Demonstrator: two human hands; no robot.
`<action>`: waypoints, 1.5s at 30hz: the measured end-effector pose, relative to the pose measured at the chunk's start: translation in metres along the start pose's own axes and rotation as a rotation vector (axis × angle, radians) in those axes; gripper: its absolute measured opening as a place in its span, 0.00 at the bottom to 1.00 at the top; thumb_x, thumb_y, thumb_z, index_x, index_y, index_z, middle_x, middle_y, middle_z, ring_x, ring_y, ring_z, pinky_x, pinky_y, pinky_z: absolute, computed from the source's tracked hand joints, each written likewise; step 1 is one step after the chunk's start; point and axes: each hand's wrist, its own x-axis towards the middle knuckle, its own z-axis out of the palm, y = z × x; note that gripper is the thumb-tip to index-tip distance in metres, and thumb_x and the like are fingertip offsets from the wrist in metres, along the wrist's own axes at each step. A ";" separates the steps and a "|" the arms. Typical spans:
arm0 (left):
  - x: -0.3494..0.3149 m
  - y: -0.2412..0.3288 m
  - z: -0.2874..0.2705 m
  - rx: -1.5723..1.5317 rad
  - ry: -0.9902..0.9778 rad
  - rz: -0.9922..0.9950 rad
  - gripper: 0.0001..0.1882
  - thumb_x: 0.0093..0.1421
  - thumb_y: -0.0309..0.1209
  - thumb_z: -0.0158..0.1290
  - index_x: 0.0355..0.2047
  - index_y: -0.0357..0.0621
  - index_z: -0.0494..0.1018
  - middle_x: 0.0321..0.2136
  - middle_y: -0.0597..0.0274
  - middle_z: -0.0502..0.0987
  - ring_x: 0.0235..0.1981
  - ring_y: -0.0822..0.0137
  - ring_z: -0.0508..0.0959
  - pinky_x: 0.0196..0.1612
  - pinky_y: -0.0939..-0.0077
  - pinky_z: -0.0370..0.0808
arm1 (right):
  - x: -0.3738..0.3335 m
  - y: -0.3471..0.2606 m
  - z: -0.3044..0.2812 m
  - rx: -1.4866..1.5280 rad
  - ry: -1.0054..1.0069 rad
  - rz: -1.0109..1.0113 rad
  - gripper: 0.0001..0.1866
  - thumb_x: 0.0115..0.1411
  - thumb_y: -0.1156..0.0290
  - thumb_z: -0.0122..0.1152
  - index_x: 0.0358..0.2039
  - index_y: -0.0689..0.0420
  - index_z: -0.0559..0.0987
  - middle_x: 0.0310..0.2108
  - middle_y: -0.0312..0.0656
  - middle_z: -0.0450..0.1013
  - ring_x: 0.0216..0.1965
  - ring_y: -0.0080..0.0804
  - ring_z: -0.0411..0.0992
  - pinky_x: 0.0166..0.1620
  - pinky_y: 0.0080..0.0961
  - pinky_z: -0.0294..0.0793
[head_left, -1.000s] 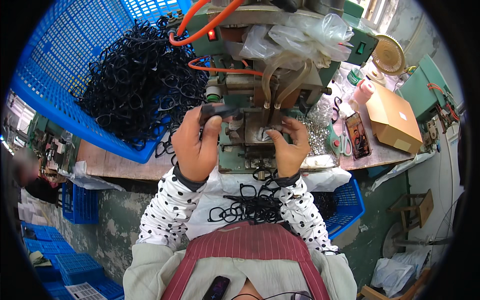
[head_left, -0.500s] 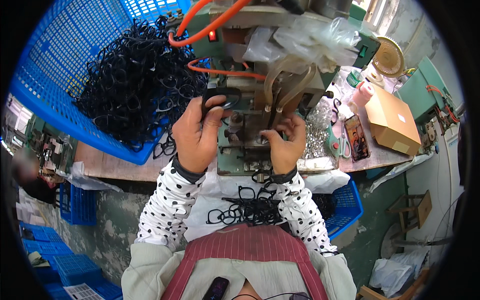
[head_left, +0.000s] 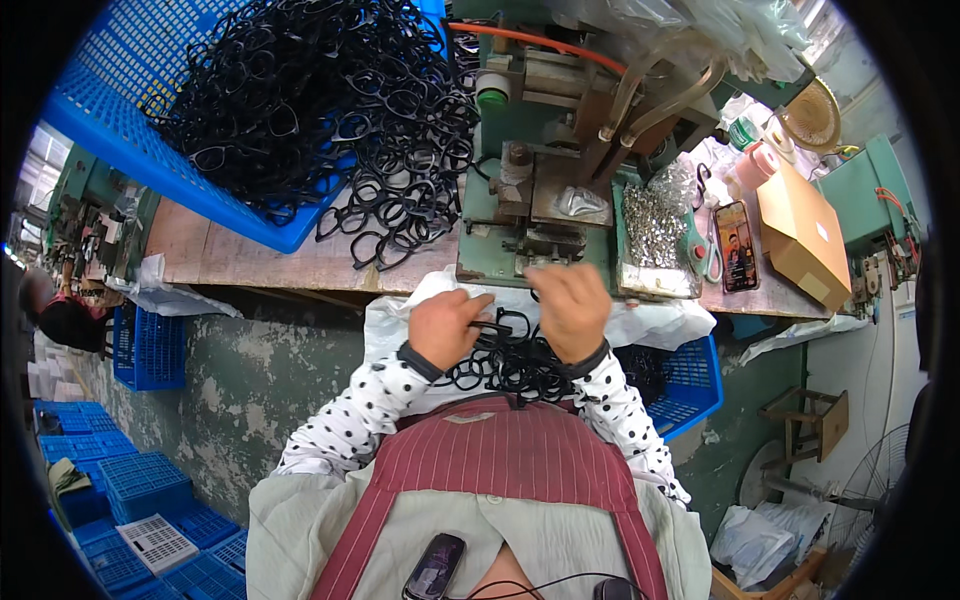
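Note:
Over the white cloth on my lap, my left hand [head_left: 445, 328] is closed, thumb and fingers pinched on a black eyeglass frame [head_left: 505, 322]. Below it lies a tangled heap of black eyeglass frames [head_left: 515, 370] on the cloth. My right hand [head_left: 572, 312] hovers on the other side of the heap, just in front of the machine's base. Motion smears its curled fingers, so I cannot make out anything in them. Beyond both hands stands the green bench machine [head_left: 487, 250], with a metal block and a clear plastic-looking piece [head_left: 582, 202] on its plate.
A big blue basket [head_left: 130, 130] spills black frames onto the wooden table [head_left: 215, 245] at left. Right of the machine are a tray of small metal parts [head_left: 655, 228], scissors [head_left: 710, 260], a phone [head_left: 737, 250] and a cardboard box [head_left: 800, 230]. A blue crate [head_left: 700, 385] stands lower right.
Both hands have come back from the machine to the heap on my lap. The frame my left hand held up at the machine no longer shows there. The view has shifted.

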 end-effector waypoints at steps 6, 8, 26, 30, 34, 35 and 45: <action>-0.002 0.000 0.028 0.217 0.155 0.090 0.20 0.48 0.29 0.60 0.44 0.54 0.78 0.22 0.67 0.67 0.23 0.62 0.73 0.25 0.64 0.67 | 0.021 -0.015 0.018 -0.265 -0.416 -0.059 0.08 0.43 0.73 0.59 0.27 0.56 0.78 0.26 0.37 0.73 0.31 0.36 0.72 0.30 0.28 0.73; -0.004 -0.003 0.033 0.238 0.194 0.116 0.15 0.49 0.30 0.58 0.40 0.54 0.79 0.21 0.69 0.67 0.24 0.66 0.72 0.26 0.67 0.65 | 0.019 -0.012 0.028 -0.344 -0.443 -0.120 0.05 0.42 0.71 0.58 0.23 0.56 0.77 0.23 0.37 0.71 0.30 0.36 0.71 0.28 0.29 0.71; -0.003 -0.010 0.001 0.281 0.074 0.071 0.02 0.47 0.27 0.55 0.23 0.49 0.74 0.21 0.63 0.73 0.26 0.57 0.76 0.28 0.61 0.71 | 0.007 -0.004 0.047 -0.309 -0.491 -0.349 0.04 0.43 0.70 0.57 0.20 0.55 0.73 0.22 0.38 0.66 0.29 0.35 0.69 0.29 0.29 0.68; 0.015 0.024 -0.057 -0.060 0.075 -0.103 0.05 0.51 0.25 0.57 0.30 0.47 0.78 0.28 0.58 0.79 0.32 0.54 0.79 0.33 0.65 0.75 | 0.038 -0.006 -0.008 -0.103 -0.189 -0.032 0.05 0.49 0.72 0.62 0.25 0.55 0.73 0.20 0.41 0.69 0.23 0.39 0.72 0.27 0.34 0.72; 0.056 0.102 -0.051 -0.126 0.254 0.237 0.08 0.49 0.23 0.58 0.32 0.47 0.78 0.26 0.61 0.78 0.30 0.56 0.78 0.32 0.67 0.74 | 0.021 0.046 -0.070 0.098 0.115 0.474 0.02 0.56 0.75 0.62 0.28 0.58 0.77 0.21 0.45 0.76 0.21 0.35 0.77 0.26 0.27 0.74; 0.072 0.120 -0.044 -0.028 0.284 0.287 0.12 0.48 0.23 0.58 0.35 0.48 0.78 0.26 0.63 0.76 0.29 0.58 0.77 0.31 0.67 0.73 | 0.010 0.064 -0.081 0.088 0.163 0.603 0.03 0.56 0.75 0.62 0.30 0.60 0.77 0.21 0.44 0.76 0.21 0.32 0.76 0.26 0.26 0.73; 0.138 0.149 -0.045 -0.065 0.436 0.284 0.13 0.49 0.22 0.55 0.38 0.43 0.78 0.25 0.54 0.78 0.24 0.55 0.78 0.28 0.67 0.74 | -0.051 0.135 -0.117 0.221 0.185 0.863 0.05 0.62 0.77 0.56 0.38 0.60 0.77 0.27 0.44 0.78 0.26 0.32 0.78 0.30 0.26 0.74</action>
